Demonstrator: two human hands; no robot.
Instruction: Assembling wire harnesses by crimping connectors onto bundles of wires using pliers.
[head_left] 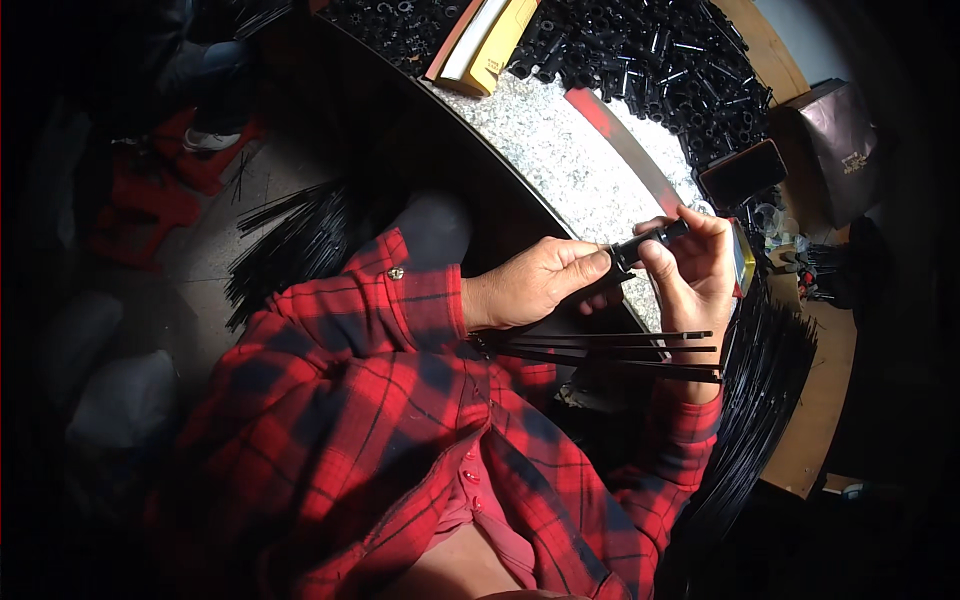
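A small black tube [648, 240] sits between both hands just above the near edge of the speckled stone surface [560, 150]. The right hand [695, 270] pinches its upper end between thumb and fingertips, fingers curled close around it. The left hand [535, 285] is closed over the lower end, thumb pressed along the top, and the same hand seems to keep a bundle of thin black rods [620, 355] tucked beneath it; they stick out to the right, under the right wrist. Both forearms wear red and black checked sleeves [400, 310]. To the right of the hands, a large sheaf of long black rods [770, 390] curves along the wooden edge of the surface. Farther back lies a heap of small black tubes [650, 60], with a yellow box [490, 45] at its left side and a dark phone [742, 172] near its right. Another spread of black rods [290, 240] lies on the floor to the left.
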